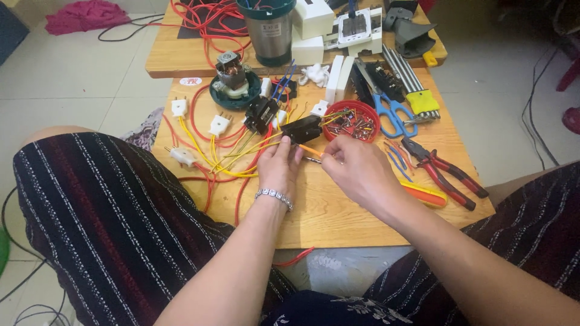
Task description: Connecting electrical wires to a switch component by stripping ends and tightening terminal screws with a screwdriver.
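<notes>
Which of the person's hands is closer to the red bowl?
Right. The right hand sits just below the red bowl, fingertips near its rim; the left hand is farther off, down and left of it.

— How many white plugs (179, 107) lie on the counter (338, 217)?
— Three, each on a coloured lead.
— And cutting tools?
— One pair of blue-handled scissors (393, 111), one pair of red-handled pliers (444, 169).
— Bowls?
— One red bowl (370, 110); the small parts in it are too many to count.
— Motors?
— One motor (231, 72) on a green base.
— Hands?
— Two hands (279, 166).
</notes>
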